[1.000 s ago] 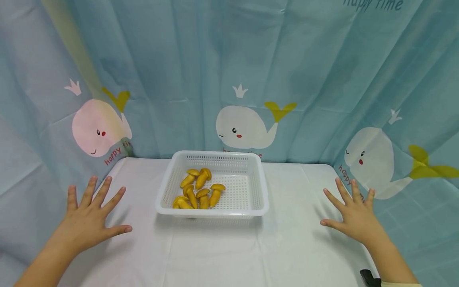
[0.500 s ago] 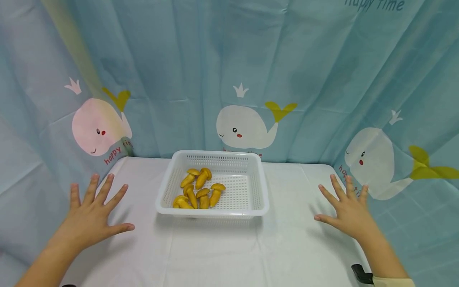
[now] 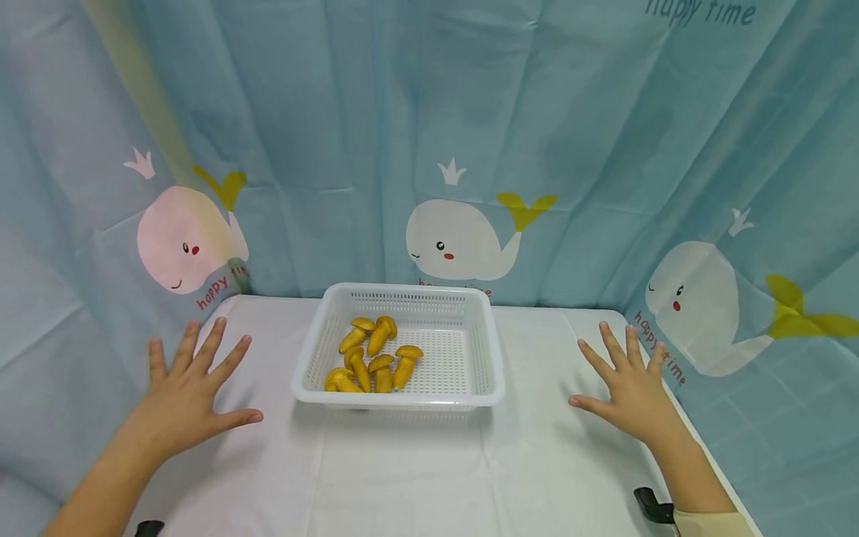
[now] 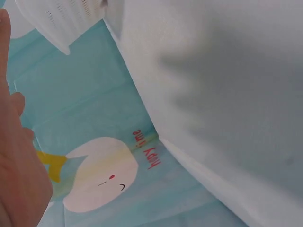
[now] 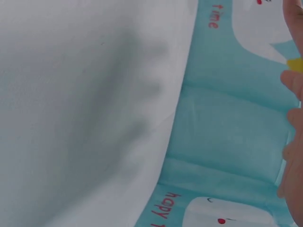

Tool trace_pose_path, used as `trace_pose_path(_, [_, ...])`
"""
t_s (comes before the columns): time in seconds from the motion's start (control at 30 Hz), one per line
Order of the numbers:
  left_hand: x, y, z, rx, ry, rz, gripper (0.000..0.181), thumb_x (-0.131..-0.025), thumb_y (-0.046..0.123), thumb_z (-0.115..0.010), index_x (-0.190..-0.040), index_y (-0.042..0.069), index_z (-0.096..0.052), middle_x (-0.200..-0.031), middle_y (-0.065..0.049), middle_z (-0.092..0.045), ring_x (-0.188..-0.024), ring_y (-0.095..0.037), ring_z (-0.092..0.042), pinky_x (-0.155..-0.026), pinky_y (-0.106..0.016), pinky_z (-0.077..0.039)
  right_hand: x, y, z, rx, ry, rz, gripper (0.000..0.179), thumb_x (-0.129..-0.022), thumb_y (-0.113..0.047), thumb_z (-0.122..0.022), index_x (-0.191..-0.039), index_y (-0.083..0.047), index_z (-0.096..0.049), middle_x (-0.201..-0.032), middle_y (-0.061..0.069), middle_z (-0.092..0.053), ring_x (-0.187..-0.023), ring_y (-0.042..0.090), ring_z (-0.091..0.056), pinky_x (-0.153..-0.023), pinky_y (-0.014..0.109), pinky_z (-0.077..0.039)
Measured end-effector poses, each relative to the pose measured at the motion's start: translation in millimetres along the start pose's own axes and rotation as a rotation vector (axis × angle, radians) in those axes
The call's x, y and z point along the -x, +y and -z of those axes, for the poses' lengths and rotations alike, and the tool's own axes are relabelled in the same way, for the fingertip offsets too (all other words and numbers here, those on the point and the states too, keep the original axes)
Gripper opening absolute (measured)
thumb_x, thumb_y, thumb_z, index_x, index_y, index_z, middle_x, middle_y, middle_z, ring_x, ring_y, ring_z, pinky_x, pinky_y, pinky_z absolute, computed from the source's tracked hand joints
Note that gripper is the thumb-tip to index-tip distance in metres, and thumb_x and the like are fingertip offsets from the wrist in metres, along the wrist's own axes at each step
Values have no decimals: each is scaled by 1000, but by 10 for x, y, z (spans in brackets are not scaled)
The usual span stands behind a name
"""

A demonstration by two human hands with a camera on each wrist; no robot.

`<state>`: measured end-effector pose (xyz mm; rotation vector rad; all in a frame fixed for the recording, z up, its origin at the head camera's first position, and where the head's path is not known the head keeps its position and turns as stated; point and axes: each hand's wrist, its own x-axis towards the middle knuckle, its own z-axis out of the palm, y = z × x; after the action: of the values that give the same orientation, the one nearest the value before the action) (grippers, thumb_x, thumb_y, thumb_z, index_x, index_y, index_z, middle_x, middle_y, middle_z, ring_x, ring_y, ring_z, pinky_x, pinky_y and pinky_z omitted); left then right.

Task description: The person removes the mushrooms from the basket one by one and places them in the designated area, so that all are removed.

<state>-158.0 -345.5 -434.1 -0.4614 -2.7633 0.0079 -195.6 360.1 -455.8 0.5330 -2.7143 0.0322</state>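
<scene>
Both hands have shifted inward and slightly up the frame versus 1.0 s ago: left hand (image 3: 184, 410) moved right, right hand (image 3: 634, 395) moved left. White perforated plastic basket with a flat rim (image 3: 397, 399) reads as unmoved, center of frame, on the white cloth-covered tabletop (image 3: 409, 477). It carries 6 yellow mushroom-shaped pieces (image 3: 405, 367), all in its left and middle part, none touched.

Step in hand, my read: bare-handed approach to the basket. To do it well, bring both hands in evenly, thumbs above rim height so neither clips the near corners. Contact with the rim should be light and matched on both sides; basket looks light and could slide. Pieces sit left, so balance is probably off-center. Rightmost piece looks like the easiest reach.

Pose: both hands palm down, over the tabletop, left of and right of the basket, well apart from it. Shadows on the cloth suggest they're raised. Fingers spread wide on both, thumbs pointing inward, holding nothing. Forearms angle in from the lower corners. Wrist views crop most of each hand; fingers judged from the head view.
</scene>
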Motion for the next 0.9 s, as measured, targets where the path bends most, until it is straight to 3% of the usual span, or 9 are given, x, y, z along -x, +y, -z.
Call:
trace_pose_path(0.2, [-26,30,-29,69,24,-12,127,-71,77,-76,-166,28,-7,-172,-14,10,-155,-38,24,-111,-75,25,-102,-88,15,-31,4,-2,105,-79,-74,-70,-164,-30,-27,-173,12,-3,-156,42,17,-111,78,21])
trace_pose_path(0.5, [-84,112,-73,321,56,-8,122,-77,57,-83,-167,23,-8,-173,-14,8,-157,-37,20,-116,-69,25,-240,-238,55,-89,-21,-16,104,-81,-73,-71,-164,-29,-27,-173,14,-8,-157,43,12,-112,76,21])
trace_pose_path(0.9, [-170,328,-193,610,68,45,125,-76,45,-87,-166,21,-5,-174,-9,3,-159,-33,16,-121,-63,21,-412,-397,87,-174,-25,8,107,-81,-71,-73,-165,-29,-22,-174,10,-3,-159,36,10,-119,69,19])
